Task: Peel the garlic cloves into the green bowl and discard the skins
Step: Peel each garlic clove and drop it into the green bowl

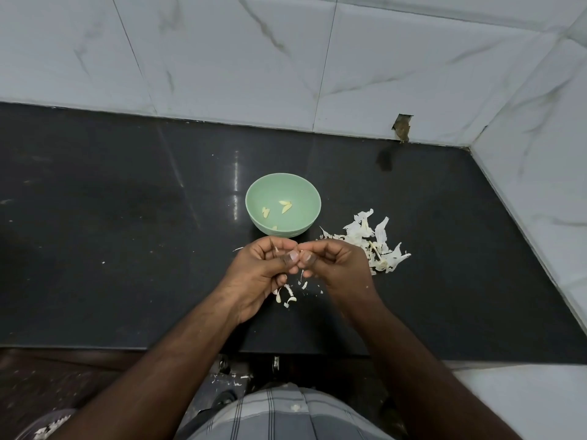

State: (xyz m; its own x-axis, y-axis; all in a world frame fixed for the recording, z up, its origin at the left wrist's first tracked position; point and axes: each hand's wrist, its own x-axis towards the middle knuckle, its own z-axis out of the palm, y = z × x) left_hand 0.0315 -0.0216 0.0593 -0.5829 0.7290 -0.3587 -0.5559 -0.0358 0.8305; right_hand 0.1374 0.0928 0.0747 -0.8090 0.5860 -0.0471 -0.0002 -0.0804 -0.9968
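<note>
Black desk (127, 249) under pale marble tiles. Left hand (263, 268) and right hand (333, 265) meeting thumb to thumb, pinching a barely visible garlic clove (298, 264). Green bowl (313, 198) straight ahead, just beyond both hands; skins (371, 242) heaped to the right, nearer the right hand.

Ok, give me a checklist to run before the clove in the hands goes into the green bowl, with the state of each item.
1. Clove held: left hand and right hand pinch something small between the fingertips: ok.
2. Clove fully peeled: hidden by the fingers: cannot tell.
3. Green bowl upright, just beyond the hands: ok.
4. Bowl holds only peeled cloves, no skins seen: ok.
5. Skins discarded: pile of skins right of the bowl and scraps under the hands lie on the counter: not ok.
</note>
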